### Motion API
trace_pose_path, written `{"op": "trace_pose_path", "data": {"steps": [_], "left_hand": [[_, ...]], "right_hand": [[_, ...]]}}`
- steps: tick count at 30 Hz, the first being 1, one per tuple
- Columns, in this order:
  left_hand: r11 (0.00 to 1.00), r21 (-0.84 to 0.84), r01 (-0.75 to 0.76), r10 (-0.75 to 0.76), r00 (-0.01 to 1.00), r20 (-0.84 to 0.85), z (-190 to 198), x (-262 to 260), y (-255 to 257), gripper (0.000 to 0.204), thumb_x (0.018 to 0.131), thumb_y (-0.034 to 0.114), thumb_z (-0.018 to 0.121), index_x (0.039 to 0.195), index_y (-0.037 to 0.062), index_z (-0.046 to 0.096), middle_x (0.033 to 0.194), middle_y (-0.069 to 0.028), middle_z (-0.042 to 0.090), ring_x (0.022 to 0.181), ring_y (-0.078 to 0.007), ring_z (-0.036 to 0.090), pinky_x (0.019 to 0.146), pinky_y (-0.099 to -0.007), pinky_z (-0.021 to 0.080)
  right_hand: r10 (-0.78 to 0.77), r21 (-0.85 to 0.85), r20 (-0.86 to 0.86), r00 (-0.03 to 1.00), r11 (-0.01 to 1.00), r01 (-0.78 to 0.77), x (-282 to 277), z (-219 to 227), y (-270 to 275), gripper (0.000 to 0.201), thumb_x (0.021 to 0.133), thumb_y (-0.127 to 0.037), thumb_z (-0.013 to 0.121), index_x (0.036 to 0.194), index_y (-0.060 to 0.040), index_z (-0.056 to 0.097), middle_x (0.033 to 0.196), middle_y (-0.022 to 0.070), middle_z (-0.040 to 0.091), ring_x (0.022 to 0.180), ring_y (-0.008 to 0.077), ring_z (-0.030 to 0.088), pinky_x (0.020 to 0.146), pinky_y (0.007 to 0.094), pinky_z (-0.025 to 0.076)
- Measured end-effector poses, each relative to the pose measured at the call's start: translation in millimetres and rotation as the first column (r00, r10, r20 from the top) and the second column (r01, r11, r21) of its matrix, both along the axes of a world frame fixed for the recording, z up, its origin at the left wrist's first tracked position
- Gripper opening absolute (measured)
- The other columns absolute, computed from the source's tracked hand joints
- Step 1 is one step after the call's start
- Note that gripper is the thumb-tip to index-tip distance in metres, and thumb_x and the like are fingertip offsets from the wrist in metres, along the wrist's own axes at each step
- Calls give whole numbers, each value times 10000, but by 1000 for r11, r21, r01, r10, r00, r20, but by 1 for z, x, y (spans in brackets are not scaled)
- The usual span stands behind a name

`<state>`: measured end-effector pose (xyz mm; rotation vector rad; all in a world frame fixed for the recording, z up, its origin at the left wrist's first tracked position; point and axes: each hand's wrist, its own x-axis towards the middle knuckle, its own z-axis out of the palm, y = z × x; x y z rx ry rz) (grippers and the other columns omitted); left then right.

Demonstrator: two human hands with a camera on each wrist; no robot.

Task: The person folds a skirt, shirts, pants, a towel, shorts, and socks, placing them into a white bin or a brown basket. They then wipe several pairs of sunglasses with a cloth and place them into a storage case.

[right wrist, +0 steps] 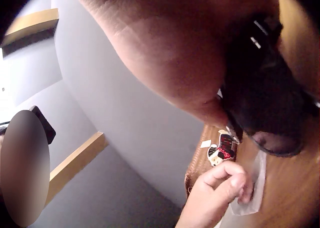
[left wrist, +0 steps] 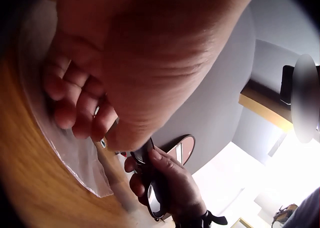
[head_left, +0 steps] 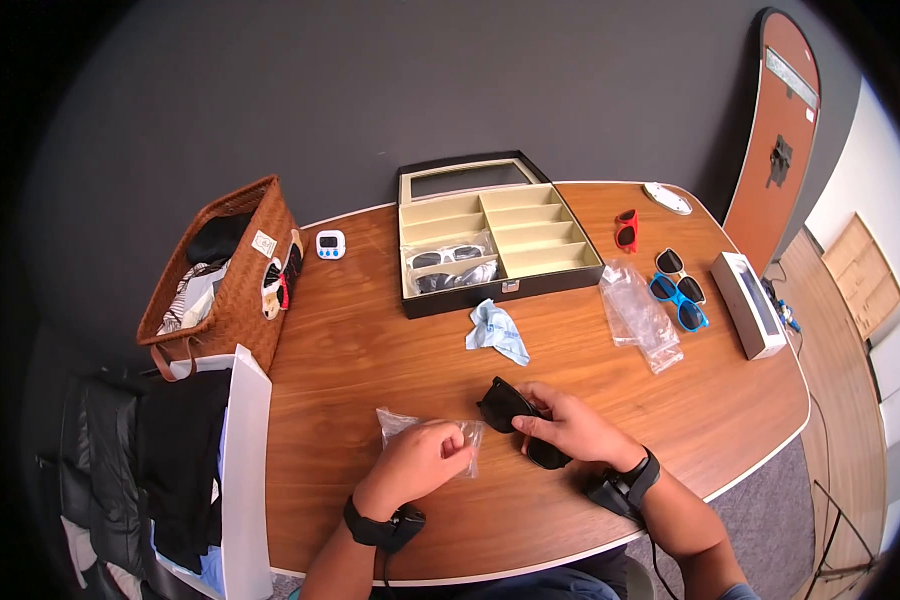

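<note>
My right hand [head_left: 578, 428] grips a pair of black sunglasses [head_left: 502, 405], thumb on top near the middle of the frame. In the right wrist view the dark sunglasses [right wrist: 270, 108] fill the area beside the palm. My left hand [head_left: 417, 463] lies loosely curled over a clear plastic bag [head_left: 394, 422], which shows on both sides of it. In the left wrist view the bag [left wrist: 82, 160] spreads over the wood beneath the fingertips [left wrist: 64, 119], and nothing shows between fingers and palm. A light blue cloth [head_left: 497, 332] lies crumpled beyond the hands.
Behind the cloth, an open display case [head_left: 540, 283] holds bagged sunglasses [head_left: 446, 257] in its left compartments. At right are plastic bags [head_left: 638, 315], red [head_left: 626, 232], white [head_left: 670, 262] and blue sunglasses [head_left: 679, 301], and a white box [head_left: 747, 305]. A timer [head_left: 330, 245] and wicker basket [head_left: 250, 290] stand left.
</note>
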<state>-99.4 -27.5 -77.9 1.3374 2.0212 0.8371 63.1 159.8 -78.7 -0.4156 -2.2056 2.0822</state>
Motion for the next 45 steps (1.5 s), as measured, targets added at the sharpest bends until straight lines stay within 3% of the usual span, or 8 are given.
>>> {"op": "trace_pose_path", "data": {"steps": [4, 7, 16, 18, 21, 25, 38, 45], "left_hand": [[998, 55, 4, 7, 982, -191, 6, 10, 2, 256, 787, 200, 719, 716, 22, 549, 711, -118, 594, 642, -270, 591, 582, -363, 457], [993, 117, 13, 22, 957, -290, -5, 9, 2, 268, 749, 198, 730, 703, 22, 533, 688, -107, 563, 622, -279, 568, 576, -368, 454], [996, 81, 22, -9, 988, -156, -6, -2, -2, 137, 756, 109, 673, 732, 5, 587, 708, -120, 571, 625, -279, 559, 583, -368, 449], [995, 77, 60, -47, 985, -167, -11, -8, -3, 96, 801, 80, 652, 784, -8, 617, 727, -96, 579, 618, -201, 568, 578, -316, 448], [972, 212, -105, 73, 985, 154, 3, -7, -2, 94, 872, 67, 627, 845, -23, 639, 763, -48, 576, 660, -104, 559, 587, -254, 440], [964, 265, -27, -47, 962, 267, 10, 3, -1, 106, 913, 79, 635, 905, -24, 657, 811, -13, 578, 709, -68, 545, 613, -232, 444], [958, 285, -20, -53, 968, 246, 6, 21, 5, 139, 839, 121, 722, 853, 13, 635, 776, -24, 591, 663, -101, 560, 599, -254, 465], [932, 359, -53, 20, 995, 94, 5, 29, 8, 202, 794, 136, 770, 845, 29, 607, 724, -19, 560, 641, -105, 554, 585, -254, 472]], "right_hand": [[45, 18, 41, 998, 999, -46, 3, -2, 4, 446, 914, -56, 621, 1312, 21, 435, 923, 71, 629, 781, 120, 619, 707, 273, 509], [63, 269, 60, 996, 960, -77, 4, 0, 3, 505, 884, -19, 635, 1332, 23, 405, 925, 74, 638, 829, 142, 624, 752, 282, 506], [95, 12, -18, 995, 995, -95, 3, 3, 1, 513, 921, 15, 591, 1385, -27, 375, 1071, 73, 629, 920, 120, 610, 868, 280, 481], [70, -97, -43, 997, 993, -74, 2, 4, -3, 428, 945, -8, 563, 1350, -52, 431, 1046, 51, 616, 895, 107, 605, 849, 267, 482], [21, 24, 39, 999, 999, -22, 0, -2, -3, 265, 954, -34, 534, 1217, -64, 549, 998, 65, 590, 843, 120, 582, 795, 264, 481], [52, 81, -43, 998, 996, -48, -3, -8, -15, 153, 956, -74, 552, 1091, -44, 617, 967, 67, 594, 861, 137, 587, 798, 273, 480], [54, -121, -102, 993, 990, -66, -4, -12, -21, 152, 963, -146, 603, 1017, -9, 643, 913, 15, 626, 839, 82, 597, 769, 235, 482], [-22, 96, -171, 985, 995, 39, -6, -10, -28, 147, 916, -173, 668, 877, -32, 678, 857, 49, 601, 837, 135, 573, 762, 274, 457]]}}
